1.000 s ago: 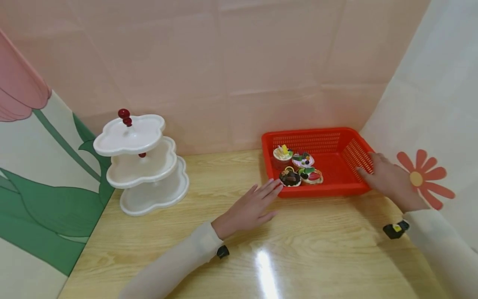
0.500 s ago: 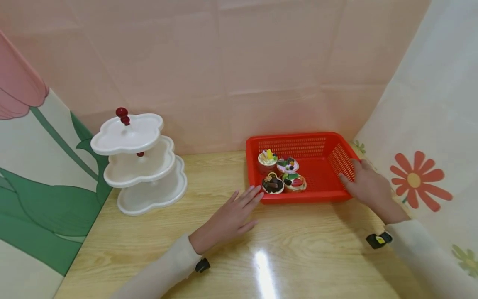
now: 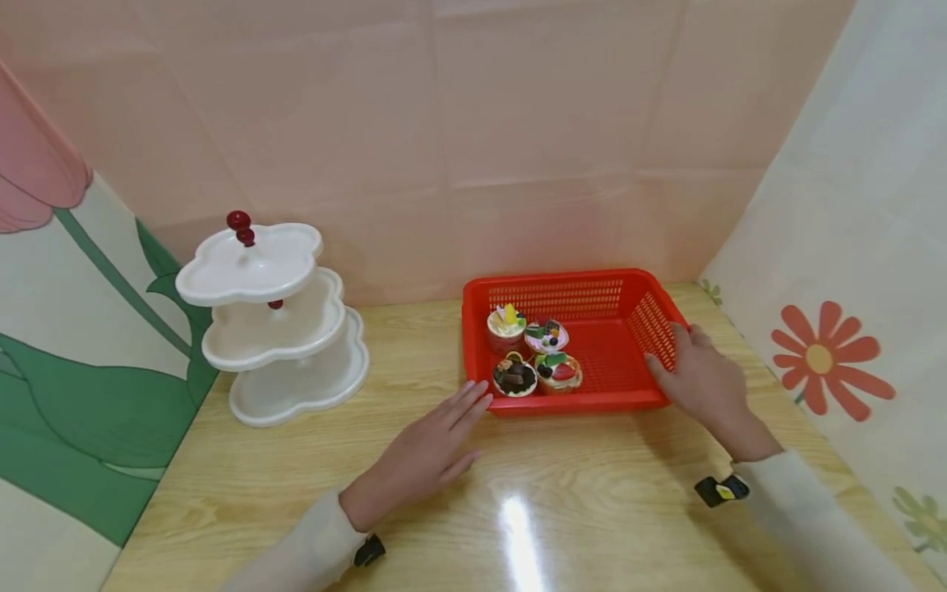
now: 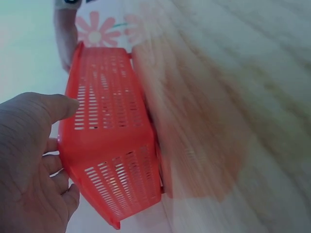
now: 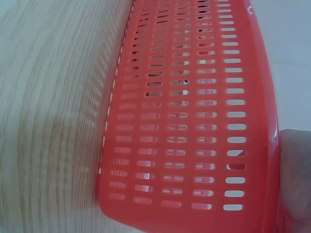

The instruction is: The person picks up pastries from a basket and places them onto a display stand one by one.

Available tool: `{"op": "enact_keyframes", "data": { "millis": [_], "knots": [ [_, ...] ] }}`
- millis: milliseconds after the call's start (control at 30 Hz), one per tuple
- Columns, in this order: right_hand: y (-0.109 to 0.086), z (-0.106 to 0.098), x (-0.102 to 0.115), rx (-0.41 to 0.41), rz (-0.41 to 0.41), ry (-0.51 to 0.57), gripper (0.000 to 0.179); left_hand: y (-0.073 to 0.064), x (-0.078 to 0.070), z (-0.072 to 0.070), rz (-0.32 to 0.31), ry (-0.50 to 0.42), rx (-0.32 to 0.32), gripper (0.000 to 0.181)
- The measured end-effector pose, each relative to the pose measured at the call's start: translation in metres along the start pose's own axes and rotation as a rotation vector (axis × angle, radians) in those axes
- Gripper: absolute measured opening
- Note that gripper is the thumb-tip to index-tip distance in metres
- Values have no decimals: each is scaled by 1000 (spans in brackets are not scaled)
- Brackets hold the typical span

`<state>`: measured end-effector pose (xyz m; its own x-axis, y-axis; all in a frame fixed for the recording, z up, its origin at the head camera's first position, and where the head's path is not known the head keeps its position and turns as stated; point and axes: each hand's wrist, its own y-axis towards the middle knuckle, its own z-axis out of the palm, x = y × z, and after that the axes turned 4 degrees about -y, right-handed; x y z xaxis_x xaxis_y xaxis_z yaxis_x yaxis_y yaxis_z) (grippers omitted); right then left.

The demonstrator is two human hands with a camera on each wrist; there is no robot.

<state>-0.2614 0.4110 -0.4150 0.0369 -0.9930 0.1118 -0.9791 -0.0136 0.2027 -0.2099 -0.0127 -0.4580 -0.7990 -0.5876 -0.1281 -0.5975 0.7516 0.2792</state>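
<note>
A red plastic basket [image 3: 577, 401] with slotted walls stands on the wooden table, several small toy cakes in its left part. Among them are a cream-topped cup [image 3: 506, 325], a chocolate tart [image 3: 515, 376] and a strawberry tart [image 3: 560, 374]. My left hand [image 3: 414, 456] reaches to the front left corner, its straight fingers at the rim. In the left wrist view its thumb [image 4: 63, 107] lies before the slotted wall, while the other fingers are partly hidden behind the corner. My right hand [image 3: 703, 382] grips the right rim, thumb over the inner side.
A white three-tier cake stand [image 3: 296, 329] with scalloped plates and a red knob stands at the left back. A pink backdrop [image 3: 444, 148] closes off the rear; flower-printed sheets [image 3: 821, 197] hang at the sides. Light glares on the tabletop [image 3: 592, 510].
The basket has slid left and a little nearer to me, carrying the cakes along. Both hands have moved with it, keeping their places at its two ends. The stand stays put.
</note>
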Motion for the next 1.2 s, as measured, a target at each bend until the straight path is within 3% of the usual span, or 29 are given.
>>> {"op": "enact_keyframes", "data": {
  "millis": [367,567,1067,1200],
  "knots": [
    [-5,0,6,30,10,-16,74,-4,-4,7,-36,4,-34,77],
    [-8,-3,6,-17,-12,-3,70,-4,-6,7,-70,-27,-45,79],
    [-5,-2,6,-42,9,-28,71,0,-8,4,-82,19,-78,80],
    [-5,-2,2,-61,1,-25,70,3,-12,5,-109,34,-59,79]
  ]
}}
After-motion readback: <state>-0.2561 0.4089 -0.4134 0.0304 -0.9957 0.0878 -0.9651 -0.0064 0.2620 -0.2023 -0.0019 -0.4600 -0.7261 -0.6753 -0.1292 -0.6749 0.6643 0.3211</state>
